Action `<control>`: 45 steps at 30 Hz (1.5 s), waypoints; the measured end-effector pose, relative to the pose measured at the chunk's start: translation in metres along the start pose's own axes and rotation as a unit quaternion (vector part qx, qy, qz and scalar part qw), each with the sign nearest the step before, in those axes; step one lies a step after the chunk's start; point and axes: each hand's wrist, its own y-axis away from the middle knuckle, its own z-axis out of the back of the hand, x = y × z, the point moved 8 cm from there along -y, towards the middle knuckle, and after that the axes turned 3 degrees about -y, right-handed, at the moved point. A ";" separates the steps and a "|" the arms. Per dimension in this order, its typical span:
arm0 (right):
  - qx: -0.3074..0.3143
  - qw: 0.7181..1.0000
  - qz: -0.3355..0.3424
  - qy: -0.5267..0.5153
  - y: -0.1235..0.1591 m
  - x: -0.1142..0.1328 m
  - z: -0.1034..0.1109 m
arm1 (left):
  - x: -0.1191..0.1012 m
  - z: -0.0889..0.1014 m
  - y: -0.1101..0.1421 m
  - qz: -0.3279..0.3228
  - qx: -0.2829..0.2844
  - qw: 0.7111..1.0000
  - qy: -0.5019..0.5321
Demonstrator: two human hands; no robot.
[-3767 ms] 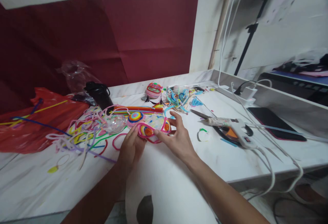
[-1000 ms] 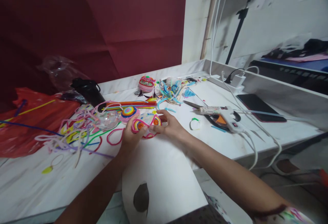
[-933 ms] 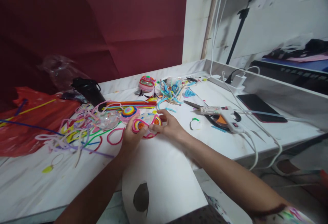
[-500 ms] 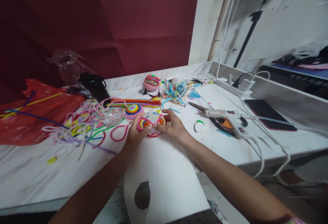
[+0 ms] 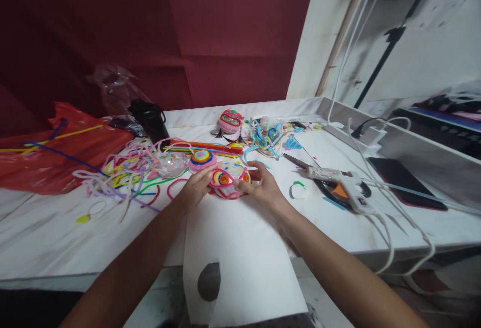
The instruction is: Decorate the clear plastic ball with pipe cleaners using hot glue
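From my head view, a red plastic bag (image 5: 75,160) spreads across the left of the frame, blue and yellow stems lying over it. Just right of it, a tangle of fuzzy strips (image 5: 122,174) in pink, lilac, white and yellow covers the table (image 5: 41,240), with a yellow tag (image 5: 83,219) on a thin loop nearer me. Behind the tangle stands a black bottle (image 5: 152,122), slightly tilted; a clear ball (image 5: 172,164) sits at the tangle's right side.

Near the centre, my left hand (image 5: 195,186) has its fingers together and slightly bent against the left side of the pink-rimmed piece (image 5: 228,182). That piece, with orange-centred rings on its front, is held between my two hands above the far end of a white sheet (image 5: 248,258); I think its body is clear, but the blur makes that uncertain. A striped ball (image 5: 202,157) lies just behind my left fingers. My right hand (image 5: 265,186) is partly curled, thumb on the front of the piece and fingers arched around its right side.

Farther back sit a red-and-pink ball (image 5: 230,121) and a blue tangle (image 5: 266,137). Toward the right are scissors (image 5: 295,160), partly under a white glue gun (image 5: 351,190), then a dark phone (image 5: 402,180).
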 end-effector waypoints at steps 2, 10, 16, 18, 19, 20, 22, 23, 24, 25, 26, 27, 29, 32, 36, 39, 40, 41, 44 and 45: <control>0.001 1.000 0.001 -0.015 0.001 0.001 0.000 | 0.000 0.000 -0.002 0.008 0.022 1.000 0.015; 0.000 0.999 -0.005 -0.037 0.005 0.005 0.000 | -0.002 -0.002 -0.005 0.031 0.050 0.996 0.071; 0.003 0.999 -0.009 -0.041 0.008 0.007 -0.001 | -0.009 -0.003 -0.006 0.039 0.073 0.995 0.060; -0.001 0.999 -0.011 -0.040 0.008 0.007 -0.001 | -0.010 -0.004 -0.007 0.044 0.075 0.994 0.060; -0.002 0.999 -0.013 -0.039 0.008 0.007 -0.001 | -0.010 -0.003 -0.007 0.046 0.073 0.994 0.062; -0.003 0.999 -0.013 -0.039 0.008 0.006 -0.001 | -0.010 -0.003 -0.008 0.048 0.072 0.994 0.065; -0.005 0.999 -0.015 -0.046 0.007 0.006 -0.001 | -0.009 -0.004 -0.010 0.053 0.069 0.994 0.073; -0.005 0.999 -0.016 -0.050 0.007 0.005 -0.001 | -0.009 -0.004 -0.011 0.056 0.069 0.993 0.077; -0.005 0.998 -0.017 -0.053 0.007 0.005 0.000 | -0.008 -0.004 -0.012 0.059 0.068 0.992 0.083; -0.005 0.998 -0.017 -0.055 0.007 0.005 0.000 | -0.007 -0.004 -0.012 0.063 0.068 0.992 0.088; -0.003 0.998 -0.015 -0.057 0.007 0.005 0.000 | -0.005 -0.004 -0.013 0.066 0.067 0.991 0.095; 0.001 0.998 -0.013 -0.057 0.007 0.004 0.000 | -0.003 -0.004 -0.013 0.069 0.065 0.990 0.102; 0.015 0.998 -0.004 -0.056 0.007 0.005 -0.001 | 0.001 -0.003 -0.014 0.074 0.062 0.989 0.114; 0.035 0.998 0.021 -0.052 0.008 0.007 -0.003 | 0.007 0.000 -0.013 0.082 0.063 0.988 0.118; 0.057 0.996 0.049 -0.048 0.010 0.010 -0.004 | 0.008 0.003 -0.009 0.084 0.065 0.987 0.118; 0.079 0.993 0.074 -0.045 0.011 0.012 -0.005 | 0.004 0.004 -0.006 0.079 0.059 0.988 0.122; 0.085 0.992 0.086 -0.044 0.011 0.014 -0.005 | 0.002 0.004 -0.005 0.077 0.057 0.988 0.121; 0.091 0.990 0.098 -0.044 0.011 0.016 -0.005 | 0.001 0.005 -0.003 0.076 0.054 0.988 0.121; 0.110 0.983 0.140 -0.052 0.013 0.024 -0.006 | -0.005 0.006 0.001 0.061 0.045 0.992 0.098; 0.116 0.979 0.156 -0.056 0.014 0.028 -0.006 | -0.009 0.007 0.002 0.049 0.041 0.995 0.082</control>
